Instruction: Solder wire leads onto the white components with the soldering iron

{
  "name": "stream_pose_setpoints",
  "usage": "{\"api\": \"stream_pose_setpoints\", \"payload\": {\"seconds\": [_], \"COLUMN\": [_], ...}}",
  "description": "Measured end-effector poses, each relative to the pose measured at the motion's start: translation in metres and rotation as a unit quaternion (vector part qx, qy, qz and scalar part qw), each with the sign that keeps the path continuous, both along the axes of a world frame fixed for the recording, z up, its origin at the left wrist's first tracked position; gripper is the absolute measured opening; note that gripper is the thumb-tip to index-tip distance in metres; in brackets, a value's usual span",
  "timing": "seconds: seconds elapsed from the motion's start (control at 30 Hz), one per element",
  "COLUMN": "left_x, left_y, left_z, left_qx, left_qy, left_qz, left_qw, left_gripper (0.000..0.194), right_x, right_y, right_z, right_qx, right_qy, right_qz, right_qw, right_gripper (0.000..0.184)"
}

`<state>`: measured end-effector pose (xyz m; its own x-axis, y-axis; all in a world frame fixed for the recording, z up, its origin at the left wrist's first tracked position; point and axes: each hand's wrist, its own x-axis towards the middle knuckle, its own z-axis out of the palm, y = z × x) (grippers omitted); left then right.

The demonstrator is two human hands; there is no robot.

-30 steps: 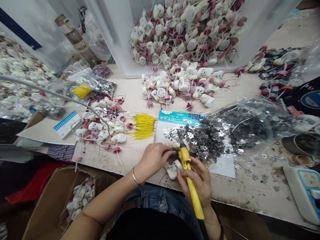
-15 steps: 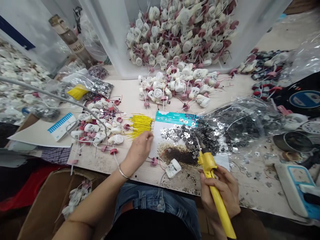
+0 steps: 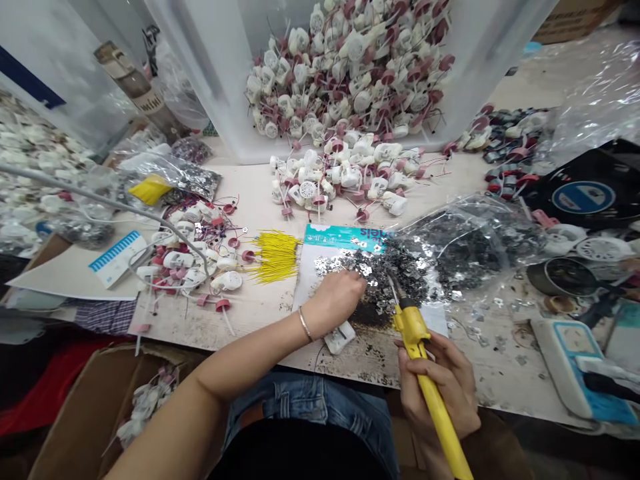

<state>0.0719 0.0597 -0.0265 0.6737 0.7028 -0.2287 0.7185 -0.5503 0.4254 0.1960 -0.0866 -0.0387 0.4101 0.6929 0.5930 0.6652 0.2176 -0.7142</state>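
My right hand (image 3: 443, 380) is wrapped round a yellow soldering gun (image 3: 415, 330), whose metal tip points up and away over a pile of dark and silvery small metal plates (image 3: 400, 270). My left hand (image 3: 340, 300) reaches over the left part of that pile with its fingers pinched together; what they hold, if anything, is hidden. Just below the left hand lies a white plastic part (image 3: 340, 339) with a thin wire, partly covered by the hand. Further left, a fan of yellow wires (image 3: 277, 257) rests on the table.
A large translucent bin (image 3: 227, 127) full of white-and-pink wired parts stands at the back, with several spilling in front (image 3: 350, 173). More wired parts (image 3: 185, 253) lie left. To the right are a clear bag of plates (image 3: 480, 243), a metal cup (image 3: 563, 277) and a power strip (image 3: 575, 373).
My left hand has moved right, from beside the yellow wires to the pile of metal plates. My right hand keeps the soldering gun in nearly the same place. The view has shifted slightly.
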Motion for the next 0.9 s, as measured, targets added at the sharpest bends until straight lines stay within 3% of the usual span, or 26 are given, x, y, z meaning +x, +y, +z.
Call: {"api": "stream_pose_setpoints", "payload": {"seconds": [0.2,0.4,0.53,0.73,0.9], "left_x": [-0.011,-0.010,-0.025,-0.037,-0.010], "left_y": [-0.009,-0.007,-0.004,-0.005,-0.008], "left_z": [0.012,0.023,0.028,0.029,0.015], "left_qx": [-0.030,-0.066,-0.074,-0.086,-0.037], "left_qy": [0.020,0.018,0.019,0.002,-0.017], "left_qz": [0.025,0.039,0.056,0.094,-0.011], "left_qw": [0.999,0.997,0.996,0.992,0.999], "left_gripper": [0.022,0.025,0.025,0.018,0.016], "right_x": [0.004,0.004,0.000,0.004,0.002], "right_y": [0.002,0.040,0.055,0.027,0.006], "right_z": [-0.008,-0.036,-0.038,-0.025,-0.020], "right_qx": [-0.011,-0.035,-0.042,0.015,0.004], "right_qy": [0.000,-0.068,-0.075,-0.020,0.012], "right_qz": [0.014,0.137,0.178,0.069,0.009], "right_qw": [1.000,0.988,0.980,0.997,1.000], "right_gripper": [0.018,0.024,0.025,0.023,0.018]}}
